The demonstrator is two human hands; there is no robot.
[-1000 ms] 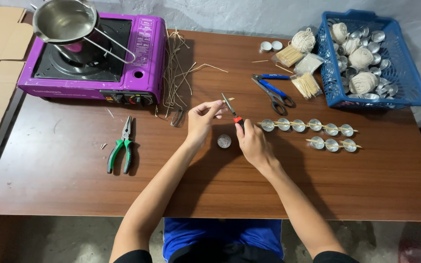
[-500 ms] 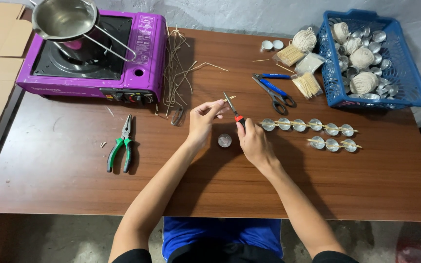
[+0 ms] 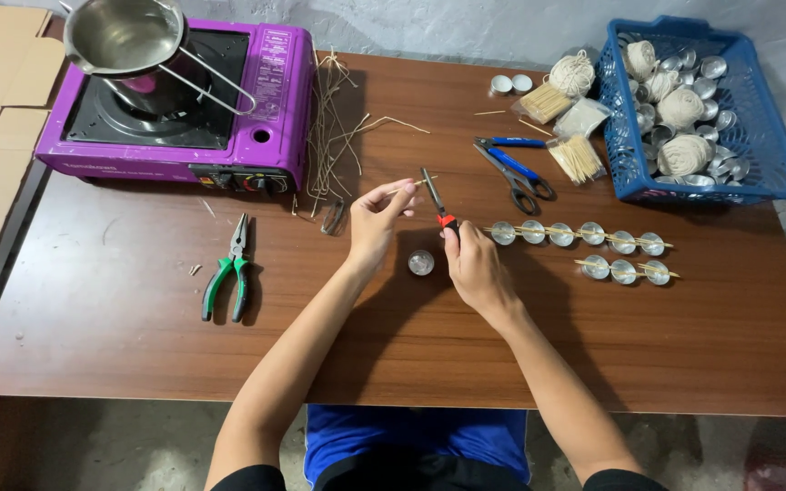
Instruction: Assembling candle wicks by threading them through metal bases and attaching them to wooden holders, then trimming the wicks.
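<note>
My left hand (image 3: 377,221) pinches a thin pale wick piece (image 3: 408,185) and holds it level above the brown table (image 3: 120,336). My right hand (image 3: 473,265) grips a small cutter with red and black handles (image 3: 437,200), its blades raised beside the wick's right end. Between both hands a small round metal cup (image 3: 421,263) rests on the table. To the right lie two rows of the same metal cups (image 3: 579,235), each row with thin sticks laid across it.
Green-handled pliers (image 3: 228,270) lie at the left. A purple portable stove (image 3: 175,109) carries a steel pot (image 3: 126,36). Loose wick strands (image 3: 329,127), blue scissors (image 3: 513,167), stick bundles (image 3: 578,158) and a blue basket (image 3: 775,155) of string balls and cups fill the back.
</note>
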